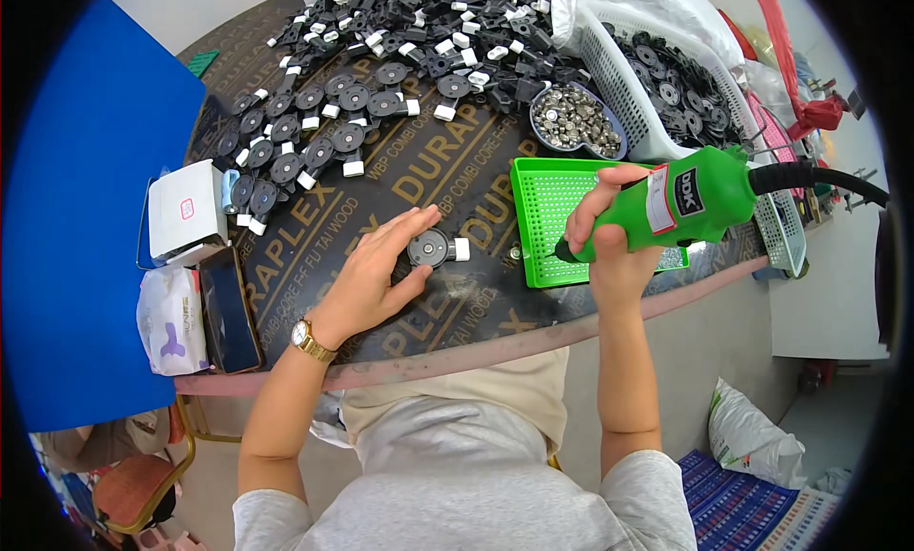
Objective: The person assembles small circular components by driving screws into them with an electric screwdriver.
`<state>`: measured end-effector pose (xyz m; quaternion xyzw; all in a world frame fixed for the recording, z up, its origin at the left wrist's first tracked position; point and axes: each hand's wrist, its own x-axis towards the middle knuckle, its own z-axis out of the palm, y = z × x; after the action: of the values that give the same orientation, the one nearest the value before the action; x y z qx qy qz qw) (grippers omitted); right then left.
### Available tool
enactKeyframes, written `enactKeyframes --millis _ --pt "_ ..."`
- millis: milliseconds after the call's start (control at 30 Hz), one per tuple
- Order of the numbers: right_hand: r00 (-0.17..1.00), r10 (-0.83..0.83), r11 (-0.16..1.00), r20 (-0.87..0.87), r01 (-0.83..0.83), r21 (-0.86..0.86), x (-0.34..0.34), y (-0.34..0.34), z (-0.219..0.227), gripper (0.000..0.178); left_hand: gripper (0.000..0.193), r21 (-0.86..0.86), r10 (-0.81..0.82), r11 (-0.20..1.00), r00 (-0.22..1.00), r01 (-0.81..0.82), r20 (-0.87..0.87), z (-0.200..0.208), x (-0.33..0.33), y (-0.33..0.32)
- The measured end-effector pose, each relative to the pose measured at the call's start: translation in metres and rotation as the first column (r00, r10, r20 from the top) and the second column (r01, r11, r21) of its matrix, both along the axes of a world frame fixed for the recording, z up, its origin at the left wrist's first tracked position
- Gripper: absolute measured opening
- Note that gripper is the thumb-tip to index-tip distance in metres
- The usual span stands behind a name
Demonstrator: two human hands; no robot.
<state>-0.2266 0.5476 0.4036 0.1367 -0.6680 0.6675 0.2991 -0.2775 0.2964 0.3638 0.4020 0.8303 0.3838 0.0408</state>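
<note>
My left hand (376, 270), with a gold watch (307, 338) on its wrist, lies on the dark table with fingers stretched and thumb apart. Between thumb and forefinger sits a round black plastic wheel part with a white end piece (430, 249), flat on the board. I cannot tell how firmly the fingers touch it. In my right hand (614, 242) is a green electric screwdriver (700, 197), its black cable running off to the right. Its tip points left, over a green perforated tray (526, 218). A small metal piece (515, 252) lies just left of that tray.
Finished-looking wheel parts (319, 152) spread across the table's far left, before a big heap of black and white pieces (457, 37). A bowl of metal fittings (574, 120) stands beside a white basket of black discs (619, 70). A phone (230, 311), tissue pack (171, 321) and white box (187, 211) line the left edge.
</note>
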Motion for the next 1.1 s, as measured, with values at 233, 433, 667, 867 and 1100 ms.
enactKeyframes --millis 233,433,667,867,1100 --pt "0.997 -0.077 0.995 0.025 0.076 0.059 -0.002 -0.008 0.000 0.057 0.065 0.039 0.007 0.999 0.998 -0.009 0.060 0.001 0.000 -0.001" --pt "0.998 -0.058 0.998 0.007 0.058 0.022 -0.003 -0.014 0.025 0.064 0.073 0.089 0.009 0.996 0.998 -0.015 0.062 -0.007 -0.001 0.000" --pt "0.976 0.198 0.966 -0.095 -0.210 -0.148 -0.035 -0.077 0.028 0.063 0.083 0.156 -0.020 0.988 0.992 0.001 0.122 -0.010 -0.002 0.002" --pt "0.967 0.249 0.965 -0.053 -0.252 -0.074 -0.047 -0.093 0.015 0.065 0.092 0.179 -0.031 0.984 0.986 0.001 0.162 -0.021 -0.004 -0.002" --pt "0.966 0.260 0.963 -0.010 -0.260 -0.075 -0.048 -0.098 0.014 0.065 0.092 0.136 -0.002 0.991 0.990 -0.017 0.138 -0.014 -0.001 -0.004"
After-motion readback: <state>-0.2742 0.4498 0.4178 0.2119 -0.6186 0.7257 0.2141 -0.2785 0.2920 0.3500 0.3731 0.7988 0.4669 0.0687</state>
